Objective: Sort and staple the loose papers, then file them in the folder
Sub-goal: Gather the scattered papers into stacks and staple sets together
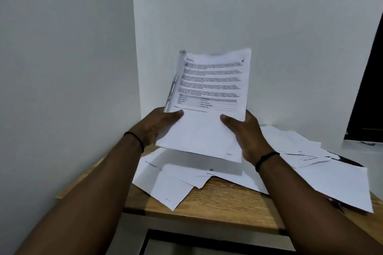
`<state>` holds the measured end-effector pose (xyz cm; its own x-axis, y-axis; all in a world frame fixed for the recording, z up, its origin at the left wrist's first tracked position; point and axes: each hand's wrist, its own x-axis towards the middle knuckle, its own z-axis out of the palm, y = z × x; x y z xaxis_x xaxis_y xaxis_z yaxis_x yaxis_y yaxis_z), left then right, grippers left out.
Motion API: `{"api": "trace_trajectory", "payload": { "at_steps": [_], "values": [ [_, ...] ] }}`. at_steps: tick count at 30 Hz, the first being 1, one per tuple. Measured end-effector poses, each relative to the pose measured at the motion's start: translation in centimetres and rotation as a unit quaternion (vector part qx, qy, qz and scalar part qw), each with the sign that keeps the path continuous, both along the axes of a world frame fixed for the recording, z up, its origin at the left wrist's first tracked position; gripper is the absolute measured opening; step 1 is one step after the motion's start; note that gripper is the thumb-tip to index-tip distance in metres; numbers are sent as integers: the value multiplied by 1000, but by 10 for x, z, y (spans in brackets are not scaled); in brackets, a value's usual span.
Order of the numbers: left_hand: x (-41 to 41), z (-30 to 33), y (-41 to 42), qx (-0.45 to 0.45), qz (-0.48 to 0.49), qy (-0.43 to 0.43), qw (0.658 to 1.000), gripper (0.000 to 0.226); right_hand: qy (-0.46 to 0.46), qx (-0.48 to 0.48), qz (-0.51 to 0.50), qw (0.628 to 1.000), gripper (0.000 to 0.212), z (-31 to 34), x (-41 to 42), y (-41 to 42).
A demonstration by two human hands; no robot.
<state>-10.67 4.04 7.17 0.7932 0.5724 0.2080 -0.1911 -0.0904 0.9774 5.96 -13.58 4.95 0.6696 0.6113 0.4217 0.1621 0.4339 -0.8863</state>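
Both hands hold one sheaf of papers [207,107] up above the wooden table [217,198]: left hand [159,124] and right hand [246,132] each pinch a lower side edge, thumbs in front. More loose sheets [323,174] lie scattered on the table beneath. Sorting seems underway; squaring the sheaf likely comes next. No stapler or folder is visible.

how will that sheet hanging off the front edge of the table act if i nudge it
The overhanging sheet is probably light and floppy. It would likely slide easily on the smooth wooden table and may drop off, since one corner already juts past the edge.
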Motion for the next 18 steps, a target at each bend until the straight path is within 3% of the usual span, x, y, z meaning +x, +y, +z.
{"api": "trace_trajectory", "payload": {
  "at_steps": [2, 6, 9, 14, 16, 18],
  "values": [
    [-12, -19, 12, -13, 29, 30, 999, 28, 21, -39, 14, 999, 30, -13, -8, 13],
    [-34, -46, 35, 52, 111, 145, 982, 32, 23, -123, -2, 992, 35, -44, -21, 46],
    [-43, -52, 56, 16, 164, 142, 976, 26, 27, -140, 1, 990, 29, -52, -28, 77],
    [-54, -46, 106, 49, 260, 119, 957, 26, 63, -140, 17, 988, 26, -42, -30, 136],
    [-55, -47, 128, 121, 309, 153, 931, 24, 76, -169, 7, 983, 23, -41, -21, 163],
    [-55, -56, 139, 200, 340, 228, 890, 41, 28, -247, -39, 968, 26, -42, -11, 181]
  ]
}}
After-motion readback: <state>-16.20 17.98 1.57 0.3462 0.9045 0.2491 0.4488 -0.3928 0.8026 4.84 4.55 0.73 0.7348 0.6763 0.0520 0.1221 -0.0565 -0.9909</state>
